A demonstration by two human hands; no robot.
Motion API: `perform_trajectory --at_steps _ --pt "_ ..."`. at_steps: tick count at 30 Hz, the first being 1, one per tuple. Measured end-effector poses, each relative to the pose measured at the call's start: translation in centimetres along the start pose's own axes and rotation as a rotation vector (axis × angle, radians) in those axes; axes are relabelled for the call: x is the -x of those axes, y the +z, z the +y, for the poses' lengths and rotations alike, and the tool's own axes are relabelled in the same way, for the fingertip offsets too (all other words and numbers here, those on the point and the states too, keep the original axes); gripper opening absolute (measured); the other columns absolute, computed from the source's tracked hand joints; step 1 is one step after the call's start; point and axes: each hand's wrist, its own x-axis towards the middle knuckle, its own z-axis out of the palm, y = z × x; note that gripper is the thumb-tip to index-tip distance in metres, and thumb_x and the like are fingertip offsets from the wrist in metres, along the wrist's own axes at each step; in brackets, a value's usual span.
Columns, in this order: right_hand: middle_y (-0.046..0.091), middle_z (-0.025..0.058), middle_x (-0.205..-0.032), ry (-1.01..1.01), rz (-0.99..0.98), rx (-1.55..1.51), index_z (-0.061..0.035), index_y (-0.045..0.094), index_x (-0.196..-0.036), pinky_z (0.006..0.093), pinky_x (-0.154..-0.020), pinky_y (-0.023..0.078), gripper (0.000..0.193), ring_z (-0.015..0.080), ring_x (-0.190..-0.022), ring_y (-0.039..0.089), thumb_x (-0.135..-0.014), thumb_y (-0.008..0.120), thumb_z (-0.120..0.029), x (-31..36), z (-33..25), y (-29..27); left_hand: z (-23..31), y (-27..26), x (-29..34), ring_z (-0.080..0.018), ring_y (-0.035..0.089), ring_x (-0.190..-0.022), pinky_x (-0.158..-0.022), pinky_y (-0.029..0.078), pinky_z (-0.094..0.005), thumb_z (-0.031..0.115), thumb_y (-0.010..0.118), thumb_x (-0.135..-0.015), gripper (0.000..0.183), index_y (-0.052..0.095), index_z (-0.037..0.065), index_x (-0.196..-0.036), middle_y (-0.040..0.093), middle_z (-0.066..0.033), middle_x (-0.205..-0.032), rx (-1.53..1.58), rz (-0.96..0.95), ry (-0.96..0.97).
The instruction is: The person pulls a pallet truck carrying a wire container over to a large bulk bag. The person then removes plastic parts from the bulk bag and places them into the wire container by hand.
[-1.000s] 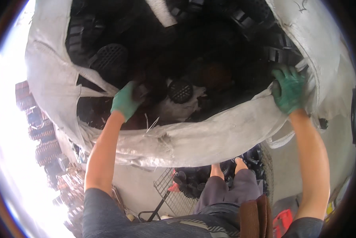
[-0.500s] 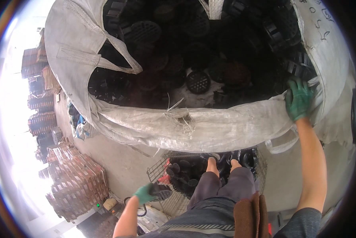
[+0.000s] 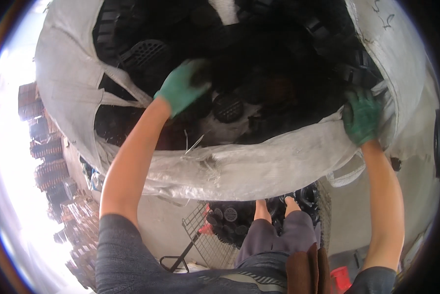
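A big white woven bulk bag (image 3: 269,157) stands open before me, full of black plastic parts. Among them are a round grated disc (image 3: 228,108) near the middle and a larger slotted disc (image 3: 145,52) farther left. My right hand (image 3: 363,115), in a green glove, is closed over the bag's near right rim. Inside the bag mouth, over the dark parts, is my green-gloved left hand (image 3: 183,89). Its fingertips are smeared by motion against the dark parts, so whether they hold anything does not show.
Below the bag, a wire cage (image 3: 195,223) holds several black round parts (image 3: 230,214) around my legs. Stacked goods (image 3: 51,174) line the left side. A red object (image 3: 340,278) lies at the lower right. White straps (image 3: 127,85) hang into the bag mouth.
My left hand has gone from above the wire cage, where it had a black grated disc, up into the bag; that disc is out of it. My right hand stays on the rim.
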Motion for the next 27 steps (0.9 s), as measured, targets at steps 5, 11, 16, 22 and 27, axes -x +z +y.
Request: perform_trajectory --at_steps 5,11,16,22,27 --pt "0.062 0.0073 -0.118 -0.011 0.018 -0.051 -0.0118 0.065 -0.106 0.0563 -0.095 0.037 0.029 0.0309 -0.106 0.055 -0.081 0.059 -0.026 -0.8 -0.6 0.2 -7.6 9.3 -9.4 -0.0398 0.040 -0.142 -0.115 0.039 -0.0481 0.030 0.072 -0.086 0.083 0.032 0.006 -0.155 0.035 -0.0230 -0.158 -0.401 -0.085 -0.170" --pt "0.063 0.0053 -0.114 0.016 0.016 -0.053 -0.0132 0.066 -0.105 0.0561 -0.094 0.037 0.029 0.0286 -0.104 0.056 -0.079 0.061 -0.026 0.0 0.3 0.5 -5.6 12.1 -10.9 -0.0393 0.044 -0.136 -0.109 0.046 -0.0465 0.022 0.072 -0.085 0.082 0.029 0.009 -0.154 0.033 -0.0197 -0.156 -0.473 0.005 -0.290" --pt "0.063 0.0034 -0.114 -0.002 0.000 -0.014 -0.0140 0.067 -0.105 0.0533 -0.092 0.037 0.030 0.0262 -0.103 0.056 -0.078 0.061 -0.026 -0.8 -0.2 -0.2 -4.1 12.0 -9.3 -0.0399 0.048 -0.132 -0.107 0.048 -0.0483 0.022 0.070 -0.086 0.080 0.030 0.009 -0.154 0.035 -0.0219 -0.153 -0.526 -0.116 -0.322" --pt "0.063 0.0027 -0.114 0.032 -0.022 -0.074 -0.0141 0.067 -0.104 0.0474 -0.090 0.039 0.029 0.0260 -0.103 0.057 -0.079 0.061 -0.027 -0.4 0.1 -0.3 -0.9 13.0 -0.5 -0.0380 0.051 -0.130 -0.103 0.050 -0.0441 0.022 0.069 -0.088 0.082 0.027 0.008 -0.157 0.025 -0.0234 -0.160 -0.427 -0.062 -0.276" --pt "0.063 0.0018 -0.115 -0.018 0.020 -0.096 -0.0145 0.067 -0.103 0.0461 -0.088 0.039 0.028 0.0259 -0.103 0.057 -0.079 0.061 -0.027 -0.4 0.4 0.3 -0.3 10.6 1.6 -0.0435 0.043 -0.139 -0.111 0.044 -0.0462 0.032 0.069 -0.090 0.080 0.031 0.010 -0.156 0.035 -0.0294 -0.154 0.043 -0.521 -0.357"
